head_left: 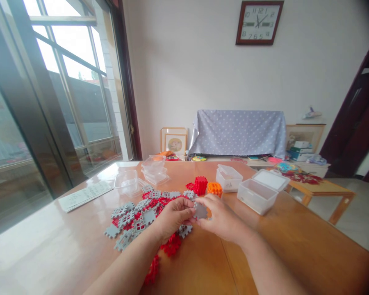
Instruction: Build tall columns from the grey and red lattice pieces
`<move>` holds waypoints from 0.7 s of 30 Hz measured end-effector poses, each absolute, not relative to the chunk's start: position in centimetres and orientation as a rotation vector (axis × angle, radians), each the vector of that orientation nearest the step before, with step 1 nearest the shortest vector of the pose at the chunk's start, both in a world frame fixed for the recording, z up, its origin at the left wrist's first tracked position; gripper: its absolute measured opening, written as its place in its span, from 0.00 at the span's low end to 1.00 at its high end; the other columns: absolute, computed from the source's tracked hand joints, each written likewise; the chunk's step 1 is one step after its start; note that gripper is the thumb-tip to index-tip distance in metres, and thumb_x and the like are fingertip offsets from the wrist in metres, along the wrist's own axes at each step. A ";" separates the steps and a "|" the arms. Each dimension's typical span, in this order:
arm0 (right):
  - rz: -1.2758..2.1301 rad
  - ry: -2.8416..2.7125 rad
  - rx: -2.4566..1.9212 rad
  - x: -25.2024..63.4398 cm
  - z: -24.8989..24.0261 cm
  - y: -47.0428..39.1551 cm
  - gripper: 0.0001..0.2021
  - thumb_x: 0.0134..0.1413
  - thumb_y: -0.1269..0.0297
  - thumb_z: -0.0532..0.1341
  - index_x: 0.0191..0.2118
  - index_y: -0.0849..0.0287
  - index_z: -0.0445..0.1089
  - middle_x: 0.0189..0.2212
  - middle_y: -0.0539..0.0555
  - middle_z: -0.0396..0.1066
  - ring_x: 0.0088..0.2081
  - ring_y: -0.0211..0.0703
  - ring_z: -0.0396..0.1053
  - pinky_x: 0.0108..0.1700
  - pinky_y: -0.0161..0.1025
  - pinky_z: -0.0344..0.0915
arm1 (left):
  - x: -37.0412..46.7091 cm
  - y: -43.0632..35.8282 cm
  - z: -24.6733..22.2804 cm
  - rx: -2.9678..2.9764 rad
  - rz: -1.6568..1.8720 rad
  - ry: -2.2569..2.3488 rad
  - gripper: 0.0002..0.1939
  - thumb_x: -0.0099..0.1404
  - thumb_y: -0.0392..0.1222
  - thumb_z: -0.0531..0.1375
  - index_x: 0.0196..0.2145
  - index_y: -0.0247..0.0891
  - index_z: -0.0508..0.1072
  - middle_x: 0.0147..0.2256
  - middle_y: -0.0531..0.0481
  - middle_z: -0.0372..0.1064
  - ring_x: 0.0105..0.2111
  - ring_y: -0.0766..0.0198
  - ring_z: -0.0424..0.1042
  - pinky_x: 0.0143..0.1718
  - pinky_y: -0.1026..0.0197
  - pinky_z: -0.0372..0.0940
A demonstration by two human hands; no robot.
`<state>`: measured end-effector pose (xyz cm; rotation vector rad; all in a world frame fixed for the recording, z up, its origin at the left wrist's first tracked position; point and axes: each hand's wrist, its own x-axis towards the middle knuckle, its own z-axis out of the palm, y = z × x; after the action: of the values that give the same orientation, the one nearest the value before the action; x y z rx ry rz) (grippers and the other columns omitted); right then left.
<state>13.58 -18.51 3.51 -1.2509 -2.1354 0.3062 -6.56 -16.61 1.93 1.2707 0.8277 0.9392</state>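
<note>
- Grey interlocking tile (201,210) is pinched at its edges by left hand (175,214) and right hand (220,217)
- Flat face is turned toward camera; long axis cannot be told

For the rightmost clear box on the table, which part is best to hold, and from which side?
I would pinch the box at the rim of its long wall facing the person, coming from that side. Its top is open there, while the lid slants out opposite and may obstruct.
</note>
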 end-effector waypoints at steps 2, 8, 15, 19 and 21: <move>0.327 -2.166 -1.327 15.1 3.6 -18.1 0.25 0.48 0.65 0.65 0.55 0.52 0.69 0.48 0.55 0.70 0.49 0.48 0.67 0.51 0.41 0.62 | -6.6 -16.4 1.7 1.332 0.978 0.822 0.17 0.59 0.48 0.67 0.39 0.37 0.69 0.31 0.51 0.71 0.29 0.66 0.71 0.34 0.63 0.64; 0.468 -2.340 -1.628 18.7 2.9 -17.1 0.23 0.42 0.66 0.66 0.49 0.53 0.72 0.49 0.55 0.68 0.51 0.51 0.65 0.48 0.39 0.60 | -7.9 -15.5 1.6 1.793 1.092 1.070 0.10 0.64 0.48 0.61 0.34 0.38 0.70 0.29 0.53 0.69 0.29 0.66 0.66 0.32 0.65 0.58; 0.469 -2.357 -1.614 18.4 1.1 -16.6 0.25 0.38 0.66 0.67 0.48 0.48 0.74 0.45 0.53 0.70 0.50 0.53 0.66 0.48 0.41 0.61 | -8.5 -15.6 1.6 2.121 1.034 1.278 0.07 0.65 0.44 0.58 0.34 0.40 0.72 0.30 0.52 0.72 0.31 0.63 0.68 0.33 0.64 0.56; 0.514 -2.314 -1.615 18.5 0.8 -16.5 0.25 0.34 0.67 0.69 0.45 0.47 0.76 0.43 0.52 0.70 0.48 0.51 0.67 0.46 0.40 0.62 | -8.4 -15.6 1.5 2.179 1.021 1.319 0.06 0.65 0.43 0.57 0.33 0.41 0.72 0.30 0.52 0.72 0.31 0.63 0.68 0.32 0.64 0.55; 0.530 -2.299 -1.618 18.6 0.7 -16.4 0.25 0.33 0.67 0.70 0.45 0.46 0.76 0.43 0.51 0.70 0.46 0.50 0.68 0.45 0.39 0.62 | -8.4 -15.6 1.5 2.206 1.006 1.336 0.06 0.65 0.42 0.57 0.32 0.41 0.71 0.30 0.52 0.72 0.30 0.63 0.68 0.32 0.64 0.54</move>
<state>18.61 -16.38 0.68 -1.6181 -2.2995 0.5301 -8.43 -15.57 1.51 2.2057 1.3359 1.0059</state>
